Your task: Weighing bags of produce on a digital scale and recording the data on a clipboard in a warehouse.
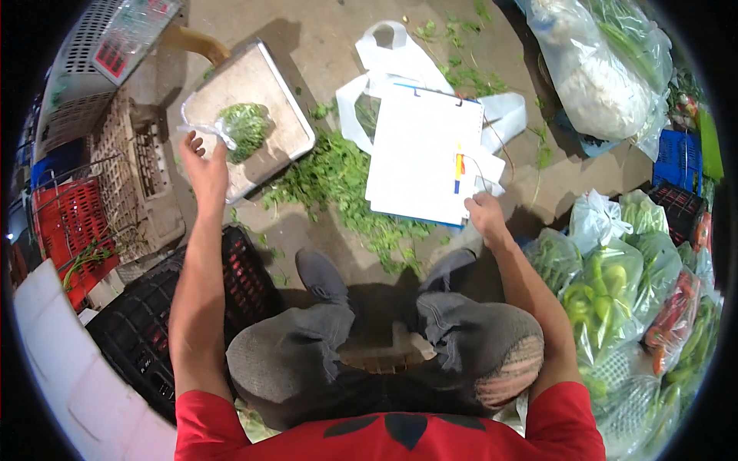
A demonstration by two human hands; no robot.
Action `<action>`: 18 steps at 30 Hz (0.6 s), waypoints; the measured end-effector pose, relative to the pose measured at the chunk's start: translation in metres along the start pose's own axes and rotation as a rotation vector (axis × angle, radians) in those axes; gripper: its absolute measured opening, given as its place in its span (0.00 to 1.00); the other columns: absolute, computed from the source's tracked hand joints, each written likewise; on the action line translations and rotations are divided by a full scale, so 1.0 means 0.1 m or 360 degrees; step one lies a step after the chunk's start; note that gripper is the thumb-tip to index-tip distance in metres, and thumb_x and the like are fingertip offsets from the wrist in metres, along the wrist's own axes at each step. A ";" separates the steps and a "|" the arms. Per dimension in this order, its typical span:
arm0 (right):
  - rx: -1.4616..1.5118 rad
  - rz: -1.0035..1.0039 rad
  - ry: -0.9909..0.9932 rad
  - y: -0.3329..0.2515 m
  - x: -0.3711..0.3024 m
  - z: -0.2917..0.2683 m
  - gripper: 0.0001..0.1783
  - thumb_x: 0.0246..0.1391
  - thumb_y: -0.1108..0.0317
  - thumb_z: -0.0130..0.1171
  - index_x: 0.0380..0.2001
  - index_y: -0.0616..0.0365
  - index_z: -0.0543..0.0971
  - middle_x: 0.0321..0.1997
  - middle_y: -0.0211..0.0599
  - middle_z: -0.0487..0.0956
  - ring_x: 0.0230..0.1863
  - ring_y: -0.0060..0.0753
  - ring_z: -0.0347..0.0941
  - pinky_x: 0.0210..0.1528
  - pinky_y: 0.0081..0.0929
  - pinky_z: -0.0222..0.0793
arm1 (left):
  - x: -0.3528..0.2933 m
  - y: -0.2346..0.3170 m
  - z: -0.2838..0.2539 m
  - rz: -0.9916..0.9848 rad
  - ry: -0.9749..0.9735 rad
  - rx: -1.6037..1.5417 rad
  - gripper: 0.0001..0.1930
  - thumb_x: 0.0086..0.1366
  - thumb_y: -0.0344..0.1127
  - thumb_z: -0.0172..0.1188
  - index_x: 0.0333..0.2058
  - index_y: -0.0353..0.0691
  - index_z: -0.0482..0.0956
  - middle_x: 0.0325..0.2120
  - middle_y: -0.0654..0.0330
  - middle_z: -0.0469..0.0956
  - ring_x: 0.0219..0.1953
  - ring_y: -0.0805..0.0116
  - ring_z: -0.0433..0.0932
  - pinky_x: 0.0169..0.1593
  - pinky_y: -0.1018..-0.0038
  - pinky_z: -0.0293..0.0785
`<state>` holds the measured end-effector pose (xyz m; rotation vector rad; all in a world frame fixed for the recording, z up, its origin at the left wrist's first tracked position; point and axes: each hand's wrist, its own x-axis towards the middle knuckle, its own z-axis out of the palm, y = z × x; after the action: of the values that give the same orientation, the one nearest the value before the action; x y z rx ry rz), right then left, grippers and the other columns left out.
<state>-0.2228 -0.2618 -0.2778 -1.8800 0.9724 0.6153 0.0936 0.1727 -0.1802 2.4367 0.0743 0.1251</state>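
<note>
My left hand point(204, 167) is beside a small clear bag of green herbs point(246, 131), its thumb and fingers apart near the bag's white gathered neck. The bag lies on a pale, metal-rimmed tray point(265, 73), its surface stained. My right hand point(487, 218) is closed at the lower right corner of a clipboard point(423, 154) stacked with white sheets. An orange and blue pen point(459, 173) rests on the papers. Beneath and behind the clipboard spreads a white plastic carrier bag point(392, 58).
Loose green leaves point(346, 180) litter the floor before my shoes. A black crate point(250, 269) and a red basket point(73, 230) stand left. At right are bagged green peppers point(600, 296), bagged red peppers point(673, 319) and a large bag of white vegetables point(600, 84).
</note>
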 end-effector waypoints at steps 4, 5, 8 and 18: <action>0.0737 -0.0088 0.0194 0.14 -0.04 0.27 0.16 0.57 0.67 0.55 0.44 0.69 0.75 0.40 0.39 0.78 0.41 0.33 0.72 0.42 0.33 0.69 | -0.34 0.12 -0.28 0.0466 0.0201 -0.0031 0.29 0.58 0.30 0.62 0.58 0.30 0.66 0.49 0.48 0.71 0.51 0.58 0.70 0.59 0.62 0.66; 0.0739 -0.0114 0.0215 0.25 -0.06 0.25 0.16 0.57 0.67 0.55 0.44 0.69 0.75 0.40 0.39 0.78 0.41 0.33 0.72 0.42 0.33 0.69 | -0.47 0.17 -0.27 0.0458 0.0154 -0.0127 0.29 0.58 0.30 0.62 0.58 0.31 0.66 0.47 0.50 0.72 0.49 0.59 0.70 0.58 0.63 0.67; 0.1020 -0.0255 0.0323 0.34 -0.23 0.19 0.16 0.62 0.72 0.48 0.52 0.68 0.70 0.44 0.40 0.77 0.44 0.31 0.72 0.47 0.29 0.69 | -0.93 0.26 -0.31 0.0230 -0.0245 -0.0525 0.26 0.61 0.26 0.59 0.59 0.33 0.66 0.43 0.55 0.76 0.44 0.67 0.73 0.50 0.70 0.72; 0.0904 -0.0650 0.0015 0.71 -0.99 0.22 0.10 0.63 0.72 0.51 0.45 0.65 0.73 0.38 0.33 0.78 0.41 0.25 0.72 0.48 0.26 0.68 | -1.80 0.84 -0.83 0.0057 -0.1870 -0.0347 0.22 0.67 0.35 0.58 0.59 0.38 0.70 0.38 0.61 0.79 0.38 0.73 0.76 0.46 0.72 0.73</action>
<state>-0.3382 -0.2252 -0.2507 -1.4994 0.6478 0.0686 -0.0925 0.1465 -0.0758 1.9448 -0.4741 -1.1919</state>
